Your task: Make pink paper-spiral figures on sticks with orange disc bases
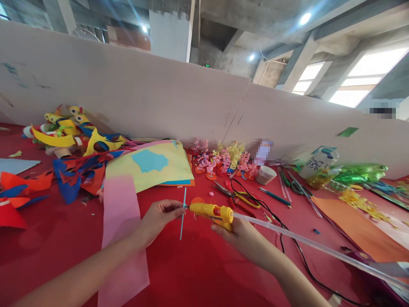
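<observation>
My left hand pinches a thin light-blue paper strip near its middle, so the strip stands roughly upright above the red table. My right hand is wrapped round the handle of a yellow hot glue gun. The gun's nozzle points left and meets the strip beside my left fingertips; whether they touch I cannot tell. Out of the gun's back runs a long clear glue stick. Under the left forearm lies a pink paper sheet. Behind the gun an orange disc is partly hidden.
Scissors, a black cord and a teal pencil lie beyond my right hand. Further back stand several small pink and yellow paper figures and a paper cup. Yellow and blue sheets are stacked left of centre. A white partition closes the back.
</observation>
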`<state>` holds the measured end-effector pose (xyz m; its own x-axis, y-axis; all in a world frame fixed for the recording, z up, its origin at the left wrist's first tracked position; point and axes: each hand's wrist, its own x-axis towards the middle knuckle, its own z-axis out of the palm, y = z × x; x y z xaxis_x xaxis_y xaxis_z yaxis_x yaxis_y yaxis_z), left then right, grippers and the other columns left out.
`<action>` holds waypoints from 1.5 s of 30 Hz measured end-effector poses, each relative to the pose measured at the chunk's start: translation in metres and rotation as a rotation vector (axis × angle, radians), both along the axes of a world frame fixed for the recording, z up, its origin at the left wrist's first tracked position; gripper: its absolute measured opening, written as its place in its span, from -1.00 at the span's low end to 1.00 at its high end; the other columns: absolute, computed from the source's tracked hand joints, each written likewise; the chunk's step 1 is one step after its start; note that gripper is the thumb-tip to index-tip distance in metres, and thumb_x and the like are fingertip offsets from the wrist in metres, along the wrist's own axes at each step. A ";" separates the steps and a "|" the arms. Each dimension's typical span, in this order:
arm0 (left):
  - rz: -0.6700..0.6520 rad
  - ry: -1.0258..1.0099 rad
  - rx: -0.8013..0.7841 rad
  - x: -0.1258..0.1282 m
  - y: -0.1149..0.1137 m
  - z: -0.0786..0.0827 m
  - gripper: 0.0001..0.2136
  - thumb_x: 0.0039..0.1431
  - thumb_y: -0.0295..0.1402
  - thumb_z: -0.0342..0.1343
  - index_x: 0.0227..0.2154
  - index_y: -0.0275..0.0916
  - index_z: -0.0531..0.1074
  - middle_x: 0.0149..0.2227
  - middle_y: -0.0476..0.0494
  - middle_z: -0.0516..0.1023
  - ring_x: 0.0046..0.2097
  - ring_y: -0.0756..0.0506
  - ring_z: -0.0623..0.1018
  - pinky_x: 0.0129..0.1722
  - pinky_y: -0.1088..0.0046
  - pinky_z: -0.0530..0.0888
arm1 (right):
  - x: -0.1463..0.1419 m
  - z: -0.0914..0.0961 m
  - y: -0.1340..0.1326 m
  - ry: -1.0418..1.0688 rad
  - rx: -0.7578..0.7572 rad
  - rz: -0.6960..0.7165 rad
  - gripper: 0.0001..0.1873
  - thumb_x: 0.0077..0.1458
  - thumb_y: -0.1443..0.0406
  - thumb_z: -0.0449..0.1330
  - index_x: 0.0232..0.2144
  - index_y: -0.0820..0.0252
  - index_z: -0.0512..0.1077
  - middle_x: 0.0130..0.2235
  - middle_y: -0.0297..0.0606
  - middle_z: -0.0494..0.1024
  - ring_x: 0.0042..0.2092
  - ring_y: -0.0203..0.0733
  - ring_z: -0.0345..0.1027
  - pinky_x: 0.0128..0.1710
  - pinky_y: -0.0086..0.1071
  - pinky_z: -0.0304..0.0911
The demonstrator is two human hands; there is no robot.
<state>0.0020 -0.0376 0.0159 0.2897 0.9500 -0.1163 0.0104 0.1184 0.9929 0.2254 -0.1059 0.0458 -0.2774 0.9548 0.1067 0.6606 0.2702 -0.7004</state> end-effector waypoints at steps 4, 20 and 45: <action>-0.001 0.003 0.005 0.000 0.000 -0.001 -0.84 -0.18 -0.26 0.27 -0.49 -0.20 0.55 -0.46 -0.04 0.56 -0.38 -0.02 0.44 -0.31 0.47 0.36 | 0.000 0.001 -0.001 0.010 -0.018 0.015 -0.68 0.15 0.11 0.02 -0.23 0.21 0.40 -0.30 -0.24 0.48 -0.34 -0.21 0.32 -0.34 -0.41 0.22; 0.004 0.017 -0.002 0.001 0.000 -0.001 -0.85 -0.19 -0.27 0.27 -0.51 -0.20 0.54 -0.47 -0.02 0.54 -0.40 -0.01 0.42 -0.34 0.49 0.34 | -0.003 0.013 -0.004 -0.045 0.001 0.007 -0.65 0.16 0.10 0.00 -0.17 0.20 0.40 -0.35 -0.23 0.46 -0.35 -0.19 0.31 -0.30 -0.39 0.23; 0.026 -0.132 -0.163 -0.001 0.000 0.004 -0.81 -0.30 -0.28 0.34 -0.54 -0.21 0.54 -0.49 -0.02 0.55 -0.35 -0.02 0.49 -0.28 0.49 0.41 | 0.130 -0.012 0.051 -0.500 -0.366 -0.986 -0.30 0.13 -0.04 -0.17 -0.21 0.48 0.47 -0.12 0.32 0.46 -0.04 0.27 0.33 -0.15 -0.04 0.18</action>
<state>0.0009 -0.0381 0.0204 0.2878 0.9292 -0.2318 -0.1239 0.2761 0.9531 0.3554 -0.0551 0.0337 0.6696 0.7310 -0.1312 0.6962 -0.6793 -0.2319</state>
